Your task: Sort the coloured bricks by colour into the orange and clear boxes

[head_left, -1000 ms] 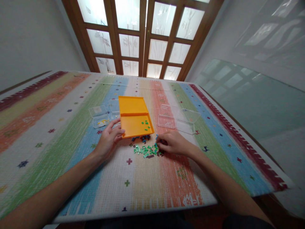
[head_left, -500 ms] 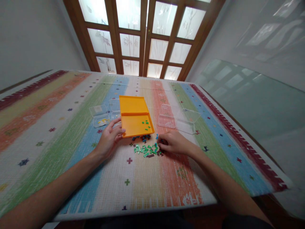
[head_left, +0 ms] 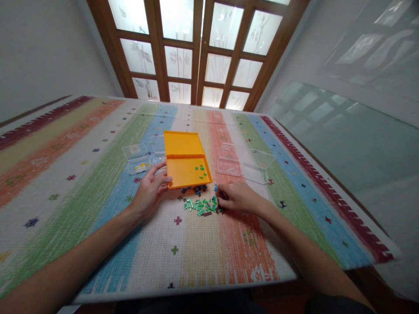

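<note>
An open orange case (head_left: 183, 170) is gripped at its left edge by my left hand (head_left: 152, 187), thumb on the inside corner. Several small green pieces (head_left: 201, 168) lie in the right part of its lower half. Below the case, a loose pile of green bricks (head_left: 198, 206) with brown and blue ones spreads over the cloth. My right hand (head_left: 234, 196) is at the pile's right edge, its fingers curled together and pointing down; whatever they hold, if anything, is hidden.
Clear plastic box (head_left: 139, 166) with yellow pieces stands left of the case, another partly behind it. Two open clear boxes, one pinkish over the stripe (head_left: 229, 167) and one further right (head_left: 255, 174), rest on the striped tablecloth (head_left: 108, 209).
My right hand has shifted very slightly at the pile's edge. The case and my left hand look unchanged.
</note>
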Tool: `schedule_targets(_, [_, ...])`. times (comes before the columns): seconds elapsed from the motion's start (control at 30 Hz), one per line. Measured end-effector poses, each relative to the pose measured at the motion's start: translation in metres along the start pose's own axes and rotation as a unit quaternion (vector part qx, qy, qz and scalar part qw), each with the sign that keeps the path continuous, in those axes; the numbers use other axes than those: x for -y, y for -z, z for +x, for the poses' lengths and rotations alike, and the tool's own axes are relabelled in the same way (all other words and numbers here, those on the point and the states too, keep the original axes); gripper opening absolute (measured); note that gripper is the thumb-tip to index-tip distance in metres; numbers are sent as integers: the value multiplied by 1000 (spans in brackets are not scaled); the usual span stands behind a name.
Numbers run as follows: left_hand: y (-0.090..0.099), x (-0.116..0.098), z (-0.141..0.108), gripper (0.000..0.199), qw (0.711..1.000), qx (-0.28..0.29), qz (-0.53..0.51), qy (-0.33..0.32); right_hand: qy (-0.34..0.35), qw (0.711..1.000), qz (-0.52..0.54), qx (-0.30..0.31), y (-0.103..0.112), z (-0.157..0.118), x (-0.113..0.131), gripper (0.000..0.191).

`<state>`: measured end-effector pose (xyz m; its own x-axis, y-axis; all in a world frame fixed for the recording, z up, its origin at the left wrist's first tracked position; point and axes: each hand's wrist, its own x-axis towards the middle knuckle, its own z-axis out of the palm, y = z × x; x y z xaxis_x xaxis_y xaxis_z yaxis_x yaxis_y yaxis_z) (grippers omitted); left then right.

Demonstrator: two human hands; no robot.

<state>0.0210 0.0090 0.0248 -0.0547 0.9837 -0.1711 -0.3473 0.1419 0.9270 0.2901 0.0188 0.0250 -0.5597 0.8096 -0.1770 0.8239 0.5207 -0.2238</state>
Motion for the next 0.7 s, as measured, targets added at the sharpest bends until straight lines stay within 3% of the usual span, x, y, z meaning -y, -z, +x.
schedule_targets(0.13, [-1,-1,-1,57,1000,-3,-1,-1,11,1000,8,0,0,0,0,10])
schedule_targets(0.37, [-1,0,-1,61,1000,-2,-5,10,58,987,123,-91,24,2,-4,9])
schedule_targets(0.5, [-1,1,-3,63,1000,1,-2,16,87,980,112,-139,40,16,-1,4])
schedule_targets(0.7, [-2,2,-5,63,999,20,-8,29,66,992,52,-99,48,38,12,8])
